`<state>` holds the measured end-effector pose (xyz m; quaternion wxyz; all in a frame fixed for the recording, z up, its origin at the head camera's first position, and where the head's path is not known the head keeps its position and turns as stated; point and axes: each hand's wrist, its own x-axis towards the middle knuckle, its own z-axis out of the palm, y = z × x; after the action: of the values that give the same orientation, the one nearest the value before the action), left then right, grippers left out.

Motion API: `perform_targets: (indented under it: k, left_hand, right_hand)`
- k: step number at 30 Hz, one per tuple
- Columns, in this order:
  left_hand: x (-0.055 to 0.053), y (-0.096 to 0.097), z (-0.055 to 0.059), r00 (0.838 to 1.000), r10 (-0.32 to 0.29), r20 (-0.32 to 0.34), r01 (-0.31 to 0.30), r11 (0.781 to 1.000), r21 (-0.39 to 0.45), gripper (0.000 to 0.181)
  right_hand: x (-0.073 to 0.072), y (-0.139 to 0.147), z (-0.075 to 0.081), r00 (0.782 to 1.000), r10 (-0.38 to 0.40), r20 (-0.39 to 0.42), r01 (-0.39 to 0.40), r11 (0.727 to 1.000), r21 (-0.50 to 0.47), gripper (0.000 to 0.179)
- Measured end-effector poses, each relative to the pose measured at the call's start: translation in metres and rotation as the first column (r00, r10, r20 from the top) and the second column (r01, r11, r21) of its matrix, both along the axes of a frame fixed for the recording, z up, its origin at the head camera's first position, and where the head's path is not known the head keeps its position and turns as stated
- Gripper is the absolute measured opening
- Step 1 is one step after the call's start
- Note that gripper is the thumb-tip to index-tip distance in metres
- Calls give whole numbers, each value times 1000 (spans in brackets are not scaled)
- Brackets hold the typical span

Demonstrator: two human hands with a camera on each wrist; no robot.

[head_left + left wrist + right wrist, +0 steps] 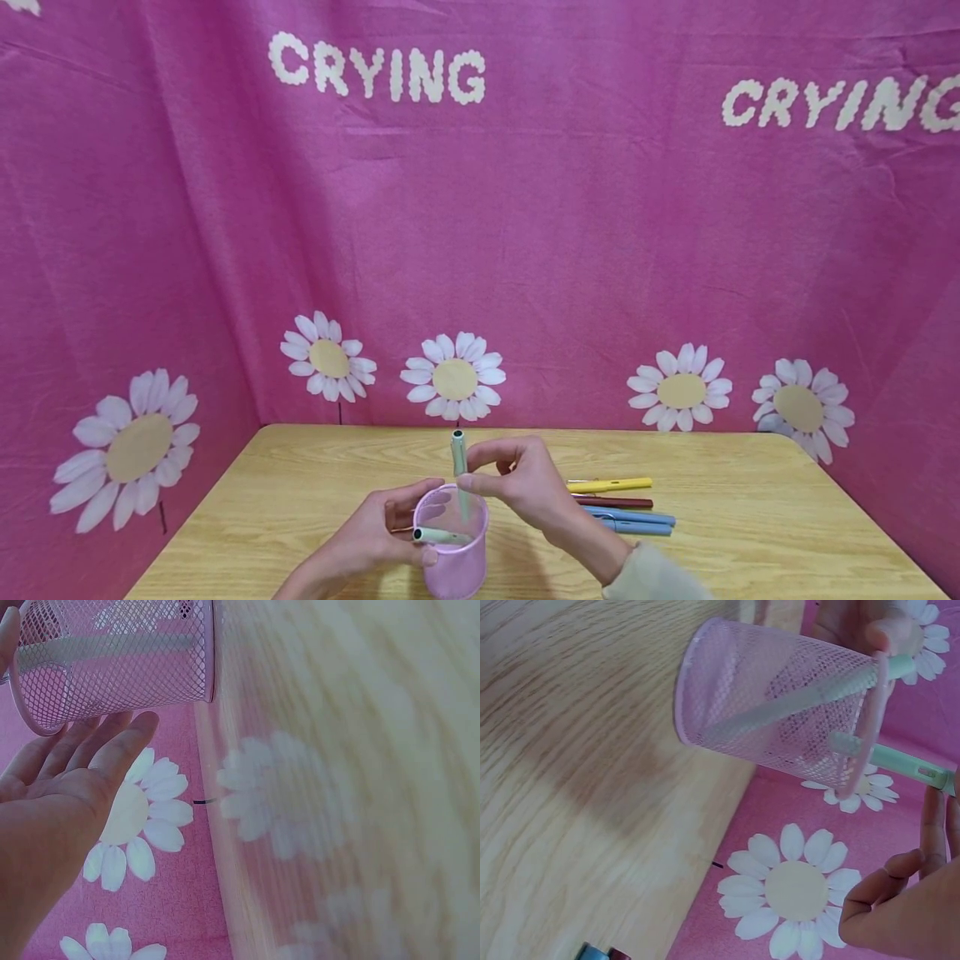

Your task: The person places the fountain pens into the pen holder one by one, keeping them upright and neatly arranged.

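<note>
A pink mesh pen cup [456, 575] is gripped by my left hand [375, 529], its thumb on the near rim and its fingers along the side. One pale green pen [442, 537] leans inside the cup, its end resting over the rim. Between thumb and fingers my right hand [525, 483] pinches a second light green pen [459, 454], held upright over the cup. In the right wrist view the lower end of this light green pen [907, 765] is inside the cup's mouth. Spread fingers of the left hand [82, 772] lie against the mesh in the left wrist view.
Right of the cup on the wooden table [322, 467] lie a yellow pen [618, 484], a dark red pen [618, 502] and blue pens [637, 523], partly behind my right wrist. A pink curtain [525, 250] with daisies surrounds the table's back and sides.
</note>
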<state>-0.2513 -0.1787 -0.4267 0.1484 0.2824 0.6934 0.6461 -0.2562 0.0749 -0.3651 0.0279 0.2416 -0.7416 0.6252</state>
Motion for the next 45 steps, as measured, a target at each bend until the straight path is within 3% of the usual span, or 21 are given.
perform_targets:
  k: [12,22,31,45]
  left_hand:
    - [-1,-1,-1,1000,4,-14,-4,1000,-8,82]
    - [-2,0,-2,999,-20,-36,20,1000,7,81]
    - [-3,0,-1,1000,-5,-26,5,1000,-5,81]
    - [-4,0,-3,998,-42,-40,43,999,24,83]
  right_hand:
    - [-4,-6,-11,1000,5,-20,-4,997,71,15]
    - [-7,-9,-20,998,37,-45,-34,998,61,15]
    - [-6,-9,-22,997,35,-64,-29,996,83,16]
    - [-9,-12,-27,997,26,-69,-17,991,132,15]
